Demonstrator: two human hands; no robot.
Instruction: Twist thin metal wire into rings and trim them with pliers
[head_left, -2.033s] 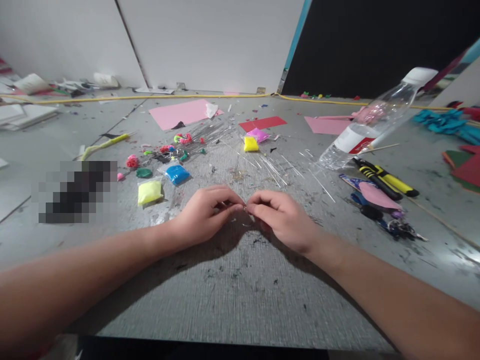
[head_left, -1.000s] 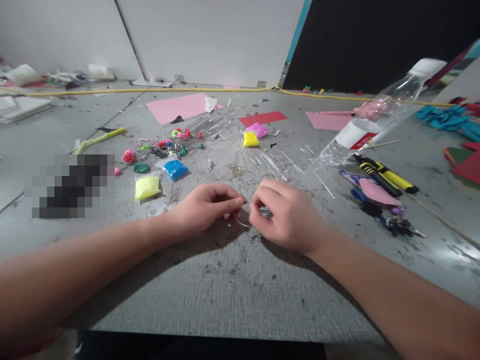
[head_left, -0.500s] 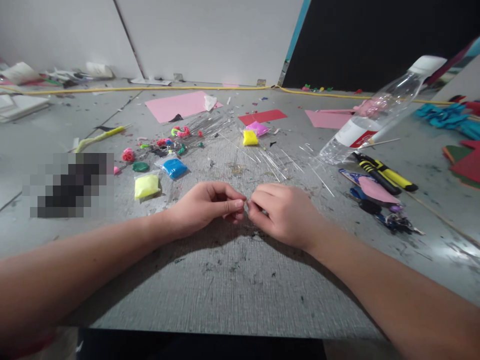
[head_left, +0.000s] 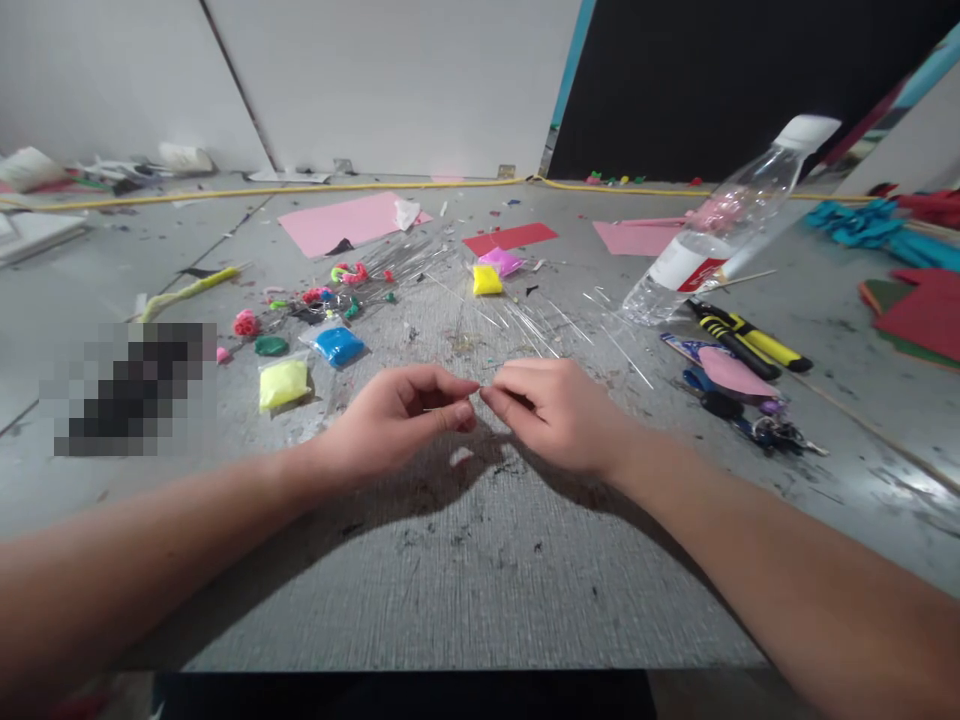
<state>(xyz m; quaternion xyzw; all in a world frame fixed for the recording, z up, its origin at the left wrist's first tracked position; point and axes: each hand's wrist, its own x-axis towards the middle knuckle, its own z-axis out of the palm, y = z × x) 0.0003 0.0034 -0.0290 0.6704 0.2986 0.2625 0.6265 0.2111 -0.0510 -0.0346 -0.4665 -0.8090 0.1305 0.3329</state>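
Observation:
My left hand [head_left: 397,420] and my right hand [head_left: 555,410] meet fingertip to fingertip just above the grey table [head_left: 465,580]. Both pinch a thin silver wire [head_left: 442,409], which shows only as a short glint between the left fingers. Behind the hands lies a loose scatter of several more thin wires [head_left: 540,330]. Small bags of coloured clay lie further left and back: a pale yellow bag [head_left: 281,384], a blue bag [head_left: 337,345] and a bright yellow bag [head_left: 486,280].
A clear plastic bottle [head_left: 720,225] leans at the right, above a yellow and black cutter [head_left: 750,340] and a pink paper piece [head_left: 731,375]. Pink paper [head_left: 345,222] and red paper [head_left: 510,238] lie at the back. Small clay shapes [head_left: 300,300] clutter the left.
The hands stayed together at the table's middle, working the wire; a curved loop seen a second ago below the fingers no longer shows. The view shifted slightly.

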